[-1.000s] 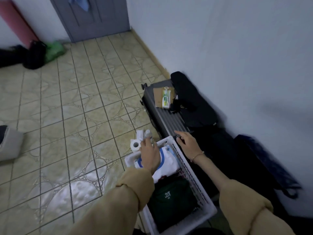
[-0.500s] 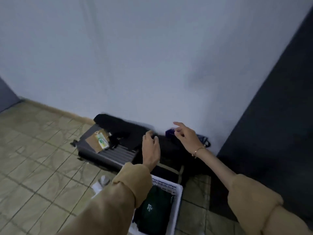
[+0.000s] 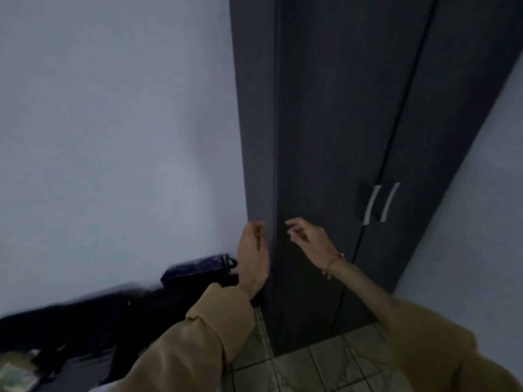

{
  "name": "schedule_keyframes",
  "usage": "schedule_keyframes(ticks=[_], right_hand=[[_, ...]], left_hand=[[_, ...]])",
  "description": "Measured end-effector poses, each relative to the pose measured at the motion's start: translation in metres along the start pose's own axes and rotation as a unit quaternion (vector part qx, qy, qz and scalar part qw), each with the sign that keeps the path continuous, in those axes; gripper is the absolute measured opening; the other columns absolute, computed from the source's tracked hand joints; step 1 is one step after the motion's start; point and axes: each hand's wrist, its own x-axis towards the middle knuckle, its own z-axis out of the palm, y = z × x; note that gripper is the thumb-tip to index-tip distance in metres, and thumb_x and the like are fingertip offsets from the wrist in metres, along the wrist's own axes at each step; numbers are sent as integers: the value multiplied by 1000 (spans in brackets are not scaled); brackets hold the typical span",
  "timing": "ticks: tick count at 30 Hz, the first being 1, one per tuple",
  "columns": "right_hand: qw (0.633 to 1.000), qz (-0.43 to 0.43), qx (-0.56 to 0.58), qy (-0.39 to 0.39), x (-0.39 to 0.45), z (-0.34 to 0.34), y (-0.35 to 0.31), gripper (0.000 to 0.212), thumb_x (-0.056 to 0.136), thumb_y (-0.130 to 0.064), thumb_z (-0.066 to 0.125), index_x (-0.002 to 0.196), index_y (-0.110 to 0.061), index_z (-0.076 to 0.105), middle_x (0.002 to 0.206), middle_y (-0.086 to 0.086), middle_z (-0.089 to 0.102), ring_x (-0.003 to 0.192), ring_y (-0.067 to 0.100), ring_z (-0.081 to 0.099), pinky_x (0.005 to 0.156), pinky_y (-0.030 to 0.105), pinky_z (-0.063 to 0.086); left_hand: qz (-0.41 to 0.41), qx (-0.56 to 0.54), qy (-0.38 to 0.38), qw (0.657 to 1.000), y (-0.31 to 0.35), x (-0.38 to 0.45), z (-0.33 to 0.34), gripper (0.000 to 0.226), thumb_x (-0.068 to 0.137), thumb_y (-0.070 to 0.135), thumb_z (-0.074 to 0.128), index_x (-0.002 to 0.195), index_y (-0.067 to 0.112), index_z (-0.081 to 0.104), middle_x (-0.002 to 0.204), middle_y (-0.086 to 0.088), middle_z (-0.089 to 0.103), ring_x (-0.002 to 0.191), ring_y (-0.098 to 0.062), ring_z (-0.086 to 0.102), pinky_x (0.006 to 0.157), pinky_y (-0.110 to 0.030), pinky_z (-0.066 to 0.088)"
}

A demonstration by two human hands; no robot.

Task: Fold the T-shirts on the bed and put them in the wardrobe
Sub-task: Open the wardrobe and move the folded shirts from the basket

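Observation:
A tall dark grey wardrobe (image 3: 334, 131) fills the right half of the view, both doors closed, with two pale bar handles (image 3: 380, 203) side by side. My left hand (image 3: 252, 256) is raised in front of the wardrobe's left corner, fingers loosely curled, holding nothing. My right hand (image 3: 310, 240) hovers before the left door, below and left of the handles, fingers relaxed and empty. No T-shirt and no laundry basket shows in this frame.
A pale wall (image 3: 113, 137) lies left of the wardrobe. On the floor against it are a dark blue bag (image 3: 195, 268), black bags (image 3: 85, 321) and a grey suitcase's corner (image 3: 17, 374). Tiled floor (image 3: 319, 363) shows at the wardrobe's base.
The view swung right and up from the white basket with folded shirts to the wardrobe. Both hands lifted off the basket and now hang empty before the closed doors.

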Motion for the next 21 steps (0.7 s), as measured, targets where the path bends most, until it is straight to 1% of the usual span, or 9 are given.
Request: schedule_keyframes(ticks=[1,6,7,10,11,14,17,19,21], right_hand=[[1000,4,-6,17,-5,-17,11,23,95,-6,50,116,-5,57,94,1,60,84,13,58,74,6,43],[997,39,-22,68,-28,-105,69,19,94,-3,48,111,-4,58,91,3,60,82,16,59,81,23,48],[996,42,-24,72,-29,-114,76,20,94,-3,48,111,-3,59,92,4,60,83,16,59,81,22,48],[994,35,-54,84,-28,-160,99,20,94,-1,48,109,-1,60,96,10,63,86,17,59,77,6,43],[994,30,-58,93,-26,-172,105,19,93,1,48,108,-1,61,97,10,64,86,18,59,76,6,43],[991,22,-64,115,-20,-203,120,21,90,4,49,105,-1,63,99,10,63,90,24,60,83,21,48],[989,33,-75,122,-13,-223,135,23,88,7,49,105,-2,63,105,14,59,93,24,60,77,9,41],[988,42,-73,126,-5,-234,144,25,88,7,50,107,-2,62,108,14,57,96,23,59,78,9,37],[989,58,-65,123,3,-240,151,26,89,5,50,111,-2,60,113,13,55,101,23,57,82,13,37]], left_hand=[[10,-9,-11,1000,8,-2,16,16,100,11,40,105,17,54,100,-6,60,87,-15,55,84,-33,48],[21,-41,-49,998,45,-9,98,20,98,4,41,105,18,53,97,-5,59,87,-14,56,84,-28,46],[19,-44,-54,997,49,-8,108,20,98,3,41,105,17,54,97,-5,59,87,-13,56,83,-27,46],[11,-53,-56,997,69,-4,153,21,97,2,41,106,14,55,99,-8,60,89,-16,56,86,-31,47],[7,-54,-56,997,74,-2,165,21,97,2,41,107,13,56,100,-9,60,91,-17,56,87,-32,47],[-8,-52,-58,997,88,5,197,21,98,4,41,110,10,56,105,-9,60,97,-17,56,91,-29,46],[-15,-42,-65,997,98,10,221,21,97,2,41,109,11,56,108,-7,59,101,-16,56,95,-28,44],[-18,-28,-74,997,102,18,236,23,96,0,41,110,12,55,110,-6,59,102,-15,55,96,-25,43],[-26,-13,-78,997,103,28,246,28,96,-1,40,117,8,55,114,-8,59,102,-16,56,95,-22,43]])
